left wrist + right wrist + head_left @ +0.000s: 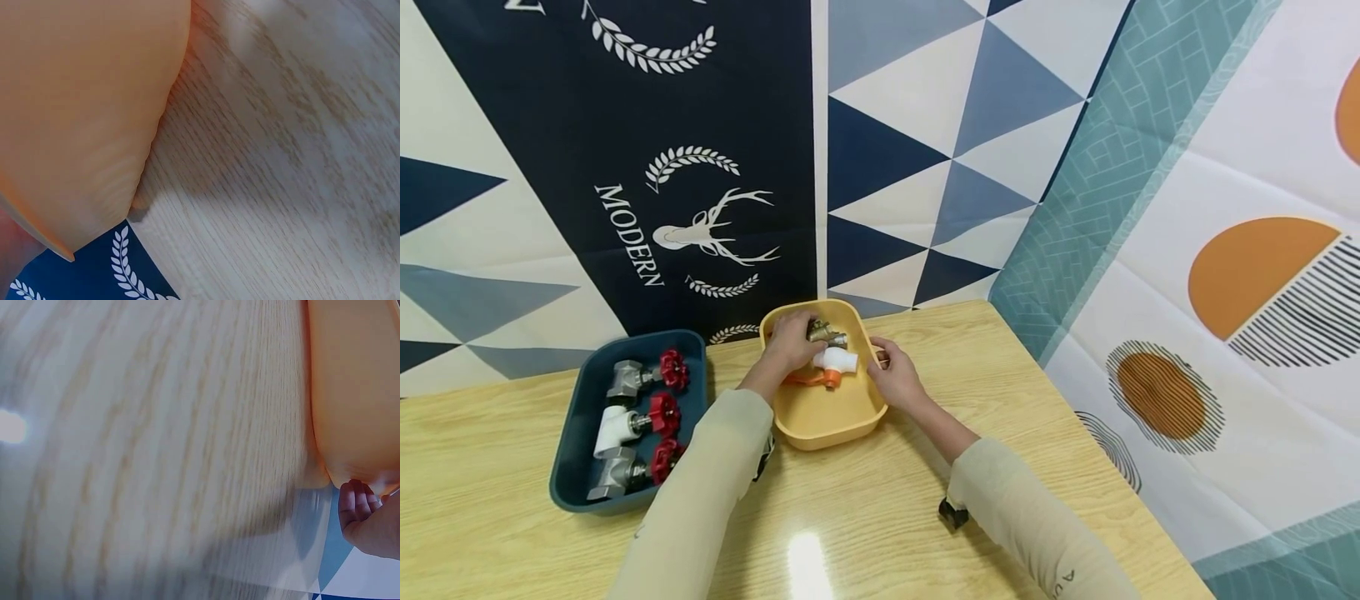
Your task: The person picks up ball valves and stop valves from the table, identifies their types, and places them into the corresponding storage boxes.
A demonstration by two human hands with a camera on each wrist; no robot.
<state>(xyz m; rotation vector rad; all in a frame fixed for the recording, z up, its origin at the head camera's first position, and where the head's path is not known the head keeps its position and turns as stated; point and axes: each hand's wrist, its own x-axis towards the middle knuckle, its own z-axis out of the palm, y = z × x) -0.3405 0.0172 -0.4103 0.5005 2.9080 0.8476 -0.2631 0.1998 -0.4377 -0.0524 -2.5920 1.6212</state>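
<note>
In the head view, a yellow plastic bin (831,421) stands on the table near the wall. My left hand (788,346) reaches over its left rim, with fingers and thumb around the end of a brass valve (822,331). Just below the thumb lies a white plastic valve (837,360) with an orange handle (808,379). My right hand (898,382) grips the bin's right rim. Its curled fingers (356,497) are against the bin's outer wall in the right wrist view. The left wrist view shows mostly the bin's outer side (87,112); the left fingers are hidden there.
To the left, a dark blue bin (568,475) holds several valves with red handwheels (664,414), one of them with a white body (615,431). Patterned cloth walls (917,142) rise behind and to the right of the wooden table (850,517).
</note>
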